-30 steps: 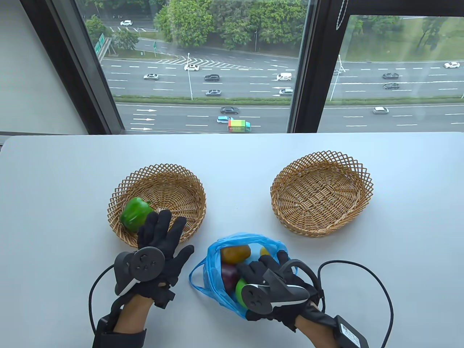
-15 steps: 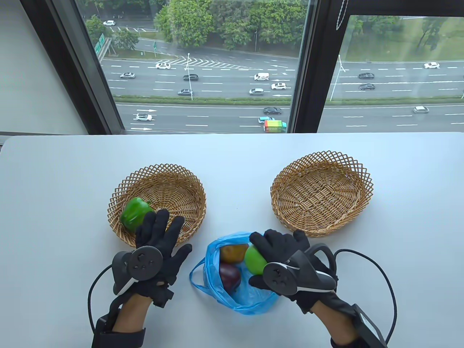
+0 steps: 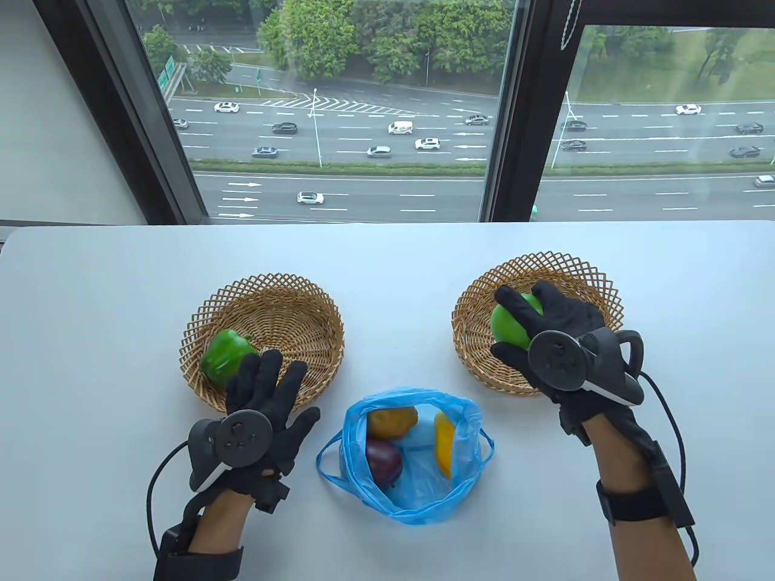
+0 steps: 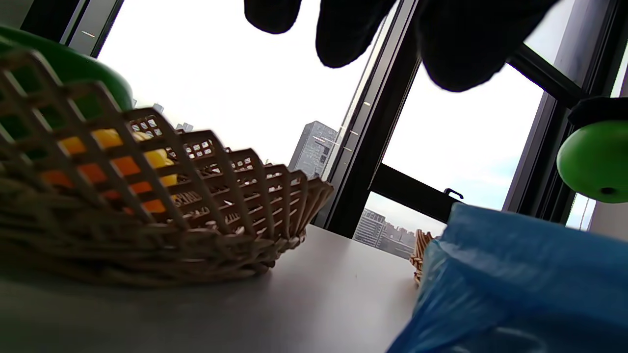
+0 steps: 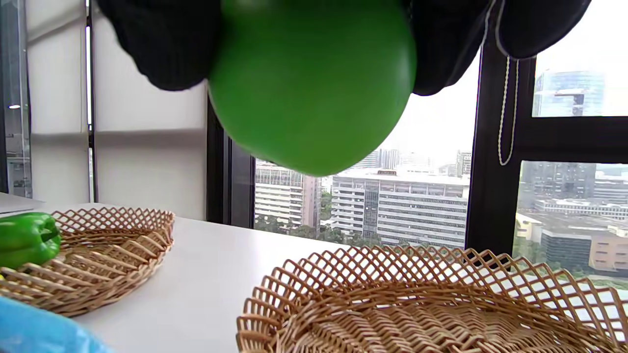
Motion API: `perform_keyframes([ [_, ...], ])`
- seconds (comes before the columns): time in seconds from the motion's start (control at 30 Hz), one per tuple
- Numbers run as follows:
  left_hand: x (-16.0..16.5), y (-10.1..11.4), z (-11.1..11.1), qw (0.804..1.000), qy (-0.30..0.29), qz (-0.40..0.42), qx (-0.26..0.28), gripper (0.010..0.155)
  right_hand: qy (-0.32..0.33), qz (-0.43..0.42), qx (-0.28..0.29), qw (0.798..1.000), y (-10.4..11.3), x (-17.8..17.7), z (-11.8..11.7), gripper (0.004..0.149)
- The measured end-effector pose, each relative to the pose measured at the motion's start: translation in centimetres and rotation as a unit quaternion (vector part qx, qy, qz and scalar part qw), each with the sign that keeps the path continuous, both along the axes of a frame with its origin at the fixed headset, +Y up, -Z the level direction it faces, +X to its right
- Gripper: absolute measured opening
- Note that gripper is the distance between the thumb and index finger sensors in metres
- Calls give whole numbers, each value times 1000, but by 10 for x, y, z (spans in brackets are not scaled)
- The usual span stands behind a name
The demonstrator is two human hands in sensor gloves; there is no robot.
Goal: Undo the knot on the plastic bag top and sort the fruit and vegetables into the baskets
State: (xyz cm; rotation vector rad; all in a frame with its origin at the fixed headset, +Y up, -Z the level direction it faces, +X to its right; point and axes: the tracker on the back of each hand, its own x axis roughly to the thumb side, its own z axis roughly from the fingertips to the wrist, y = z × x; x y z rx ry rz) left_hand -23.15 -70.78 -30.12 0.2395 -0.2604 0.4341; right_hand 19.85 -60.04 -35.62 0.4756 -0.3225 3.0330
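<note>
My right hand [image 3: 548,318] grips a green apple [image 3: 507,327] just above the right wicker basket [image 3: 581,272]; the right wrist view shows the apple [image 5: 314,83] hanging over that empty basket [image 5: 422,304]. The blue plastic bag [image 3: 418,502] lies open at the table's front centre. It holds a yellow-brown fruit [image 3: 392,422], a dark red one [image 3: 383,461] and a yellow one [image 3: 444,442]. The left basket [image 3: 272,296] contains a green pepper [image 3: 225,357] and something yellow-orange [image 4: 113,157]. My left hand [image 3: 266,387] lies with straight fingers over that basket's near rim and holds nothing.
The white table [image 3: 387,260] ends at a window wall [image 3: 521,109] behind the baskets. Glove cables [image 3: 666,417] trail beside both wrists. The bag's loose handles [image 3: 324,460] lie flat on either side of it.
My right hand took the green apple out of the bag and carried it up and right, over the right basket. The left hand has barely moved.
</note>
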Motion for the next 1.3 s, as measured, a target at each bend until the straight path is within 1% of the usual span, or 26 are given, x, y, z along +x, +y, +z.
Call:
perform_keyframes([
  [0.17,4,-2,0,1000,-7,-4,-2,76,-26,-2,-51,998,-42,28,-28,76],
  [0.33,5,-5,-2,1000,-10,-9,-11,75,-79,-10,-41,996,-66,55,-46,82],
  [0.4,6,-6,-2,1000,-10,-10,-12,75,-103,-28,-33,994,-75,68,-52,89],
  [0.47,6,-6,-2,1000,-10,-11,-14,76,-109,-42,-33,993,-82,77,-57,92],
  [0.53,6,-6,-2,1000,-10,-11,-14,76,-116,-39,-31,992,-89,83,-60,93],
  [0.63,6,-6,-2,1000,-10,-11,-14,76,-131,-21,-20,991,-96,86,-63,90],
  [0.8,5,-6,-2,1000,-6,-14,-19,76,-142,-9,-36,989,-108,88,-66,87],
  [0.83,5,-6,-2,1000,-6,-14,-19,76,-139,-14,-47,989,-110,89,-67,86],
  [0.9,5,-5,-2,1000,-4,-15,-18,75,-140,-28,-49,989,-114,90,-68,84],
  [0.97,4,-5,-2,1000,-3,-16,-18,76,-140,-22,-51,989,-116,91,-68,83],
  [1.17,3,-5,-2,1000,-2,-16,-19,76,-138,-20,-62,988,-118,89,-68,82],
  [1.3,2,-4,-2,1000,-1,-16,-17,76,-138,-24,-80,987,-120,88,-68,82],
])
